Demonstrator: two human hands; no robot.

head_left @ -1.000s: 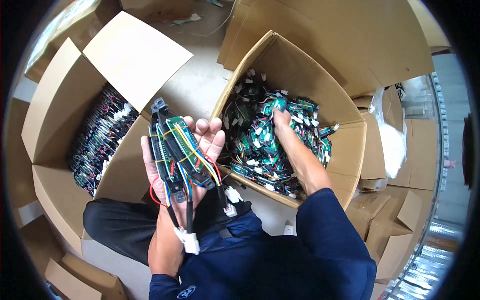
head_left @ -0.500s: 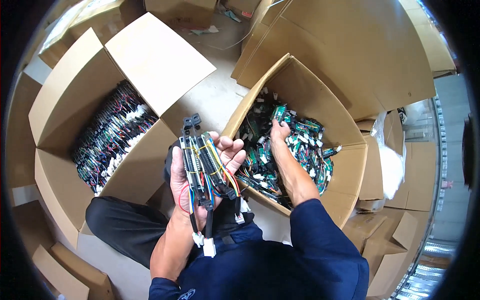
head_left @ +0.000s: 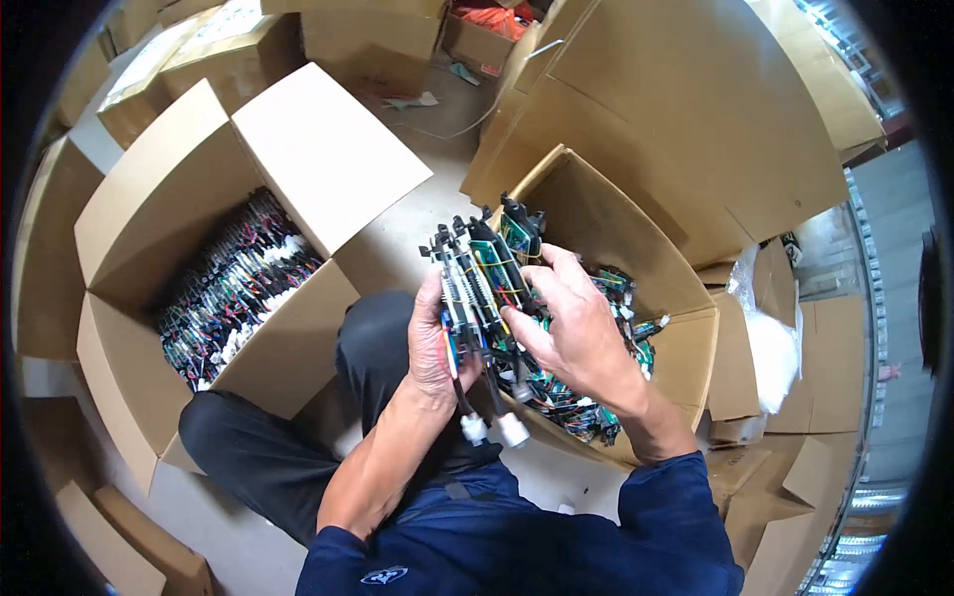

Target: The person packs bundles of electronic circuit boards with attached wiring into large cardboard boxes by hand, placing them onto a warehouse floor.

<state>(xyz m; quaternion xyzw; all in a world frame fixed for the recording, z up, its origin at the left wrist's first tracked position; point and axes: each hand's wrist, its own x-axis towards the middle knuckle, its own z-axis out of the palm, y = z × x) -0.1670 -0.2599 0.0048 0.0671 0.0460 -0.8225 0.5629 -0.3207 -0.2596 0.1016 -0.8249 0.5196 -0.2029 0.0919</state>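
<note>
In front of me my left hand (head_left: 429,353) is closed around a bundle of wired circuit boards (head_left: 467,283) in black holders, thumb along the left side and palm below. Cables hang from the bundle's lower end, with white connectors (head_left: 512,429) at their tips. My right hand (head_left: 581,328) grips a green circuit board (head_left: 519,238) with black end pieces at the bundle's right side. Its thumb and fingers are bent around that board, partly hiding it. Below my right hand, an open carton (head_left: 686,343) holds a loose heap of similar boards (head_left: 586,402) and wires.
To the left, another open carton (head_left: 288,343) holds tightly packed rows of wired boards (head_left: 234,288). A large cardboard sheet (head_left: 676,109) stands behind the right carton. Clear plastic wrap (head_left: 770,343) and more boxes lie at the right. My bent legs (head_left: 258,452) are between the cartons.
My right hand has come up out of the right carton with a board and met the bundle. My left hand has moved right and slightly up with the bundle.
</note>
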